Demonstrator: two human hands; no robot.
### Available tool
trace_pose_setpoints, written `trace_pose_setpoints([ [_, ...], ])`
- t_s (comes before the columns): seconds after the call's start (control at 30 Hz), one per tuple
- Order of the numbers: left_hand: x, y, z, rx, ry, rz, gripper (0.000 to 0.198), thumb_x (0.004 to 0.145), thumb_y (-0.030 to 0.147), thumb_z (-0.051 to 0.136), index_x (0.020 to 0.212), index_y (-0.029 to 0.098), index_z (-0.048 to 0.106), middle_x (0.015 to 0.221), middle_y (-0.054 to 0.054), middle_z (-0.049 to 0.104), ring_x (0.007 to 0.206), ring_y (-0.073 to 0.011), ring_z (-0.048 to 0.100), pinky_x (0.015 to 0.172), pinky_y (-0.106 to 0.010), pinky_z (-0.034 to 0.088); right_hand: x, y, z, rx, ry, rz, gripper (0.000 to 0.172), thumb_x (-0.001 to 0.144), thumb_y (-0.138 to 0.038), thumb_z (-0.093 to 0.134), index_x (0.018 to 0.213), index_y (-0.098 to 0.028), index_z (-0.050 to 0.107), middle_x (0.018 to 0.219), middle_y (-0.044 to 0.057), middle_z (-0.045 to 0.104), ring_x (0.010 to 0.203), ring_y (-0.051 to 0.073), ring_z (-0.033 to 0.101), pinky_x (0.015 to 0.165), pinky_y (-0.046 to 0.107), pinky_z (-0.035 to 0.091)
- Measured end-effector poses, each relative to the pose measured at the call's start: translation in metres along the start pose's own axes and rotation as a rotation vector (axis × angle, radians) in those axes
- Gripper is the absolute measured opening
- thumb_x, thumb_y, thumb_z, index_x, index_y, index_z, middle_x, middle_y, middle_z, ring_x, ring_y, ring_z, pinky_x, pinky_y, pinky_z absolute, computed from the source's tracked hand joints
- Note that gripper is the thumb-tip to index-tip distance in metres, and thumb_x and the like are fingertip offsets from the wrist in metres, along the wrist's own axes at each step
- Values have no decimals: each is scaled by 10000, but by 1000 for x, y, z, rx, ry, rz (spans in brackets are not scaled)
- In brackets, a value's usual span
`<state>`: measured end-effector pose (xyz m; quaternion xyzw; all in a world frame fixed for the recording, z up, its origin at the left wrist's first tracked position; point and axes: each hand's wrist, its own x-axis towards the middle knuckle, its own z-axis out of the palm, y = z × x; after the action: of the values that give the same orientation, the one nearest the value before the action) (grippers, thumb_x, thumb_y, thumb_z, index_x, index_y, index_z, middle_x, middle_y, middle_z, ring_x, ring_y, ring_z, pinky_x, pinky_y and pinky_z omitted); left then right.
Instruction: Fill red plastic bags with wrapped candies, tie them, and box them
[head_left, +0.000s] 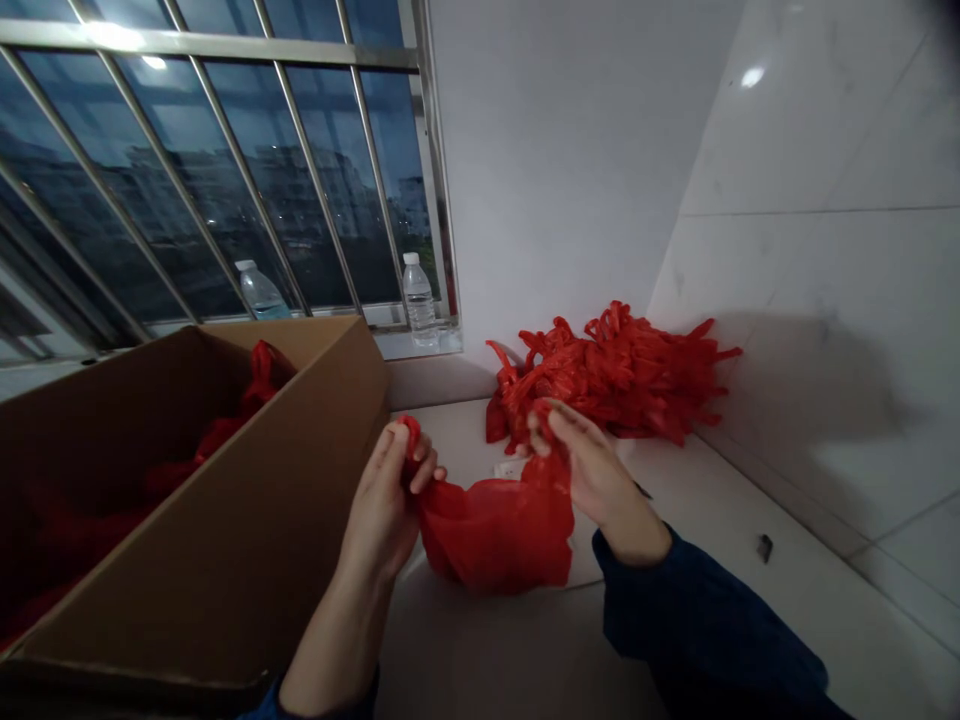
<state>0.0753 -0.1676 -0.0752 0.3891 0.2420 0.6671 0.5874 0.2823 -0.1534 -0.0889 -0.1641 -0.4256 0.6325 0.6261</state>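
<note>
A thin red plastic bag (499, 535) hangs between my two hands, its middle sagging. My left hand (390, 490) is closed round one handle of it, beside the cardboard box. The other top corner is pinched in my right hand (589, 465), in front of the heap of red plastic bags (615, 370). That heap lies tangled on the white surface against the wall. Whether the bag holds anything cannot be made out.
At the left stands a large open cardboard box (322, 430) with more red bags (225, 430) inside. Two plastic bottles (420, 305) stand by the barred window (300, 150). A small dark object (764, 547) lies on the white surface (720, 530) at right.
</note>
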Motion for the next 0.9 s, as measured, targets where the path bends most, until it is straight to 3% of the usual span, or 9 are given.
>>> trace_pose_setpoints([
  [0.13, -9, -14, 4, 185, -227, -172, 255, 910, 355, 653, 1079, 169, 693, 636, 37, 460, 610, -71, 463, 678, -182, 455, -6, 19, 4, -348, -144, 37, 514, 806, -303, 786, 1283, -302, 594, 1270, 15, 623, 938, 125, 635, 866, 285, 559],
  [0.2, -12, -22, 5, 281, -355, -198, 286, 919, 345, 636, 1136, 170, 701, 696, 5, 516, 663, -91, 488, 669, -193, 442, -9, 25, 5, -452, -229, 37, 486, 820, -317, 774, 1270, -287, 594, 1234, 20, 635, 915, 130, 654, 802, 267, 569],
  [0.3, -14, -33, 9, 404, -450, -117, 412, 911, 318, 649, 1314, 248, 599, 913, -28, 588, 688, -100, 494, 644, -218, 451, -11, 34, 6, -479, -318, 58, 280, 901, -403, 667, 1121, -231, 648, 1014, 12, 673, 659, 100, 646, 612, 244, 562],
  [0.43, -14, -43, 12, 468, -417, -62, 648, 933, 308, 623, 1500, 303, 309, 924, -18, 618, 669, -99, 513, 619, -217, 450, -9, 41, 7, -530, -197, 19, 369, 972, -502, 506, 1201, -246, 641, 1141, 49, 674, 659, 116, 661, 558, 261, 559],
  [0.5, -13, -42, 10, 500, -402, -65, 745, 908, 305, 658, 1518, 280, 230, 882, -12, 643, 701, -112, 555, 674, -233, 464, -8, 41, 6, -574, -128, -43, 402, 987, -521, 464, 1230, -256, 644, 1223, 56, 666, 918, 168, 689, 777, 311, 585],
  [0.6, -12, -36, 5, 612, -352, -68, 829, 853, 292, 720, 1507, 252, 213, 832, -1, 658, 760, -137, 602, 739, -254, 463, -7, 40, 6, -611, -70, -112, 404, 998, -529, 441, 1216, -273, 666, 1292, 41, 646, 1240, 197, 562, 1078, 373, 438],
  [0.77, -5, -28, -6, 509, -370, -250, 620, 856, 305, 707, 1391, 229, 404, 793, -1, 641, 753, -143, 617, 750, -259, 465, -9, 37, 4, -428, -154, -13, 409, 1018, -520, 389, 1097, -237, 673, 836, 21, 705, 855, 168, 669, 783, 311, 536],
  [0.83, -3, -27, -8, 372, -377, -340, 485, 870, 307, 685, 1307, 232, 491, 825, -14, 648, 793, -152, 631, 802, -275, 476, -9, 31, 1, -467, -286, -7, 337, 1027, -456, 406, 1131, -229, 632, 695, -18, 651, 763, 153, 654, 781, 311, 525],
  [0.9, -2, -26, -7, 295, -356, -368, 422, 874, 311, 682, 1259, 238, 524, 849, -18, 651, 797, -153, 637, 790, -269, 482, -9, 24, -3, -630, -385, -58, 256, 999, -359, 501, 1212, -238, 574, 795, -14, 665, 833, 150, 649, 861, 329, 508],
])
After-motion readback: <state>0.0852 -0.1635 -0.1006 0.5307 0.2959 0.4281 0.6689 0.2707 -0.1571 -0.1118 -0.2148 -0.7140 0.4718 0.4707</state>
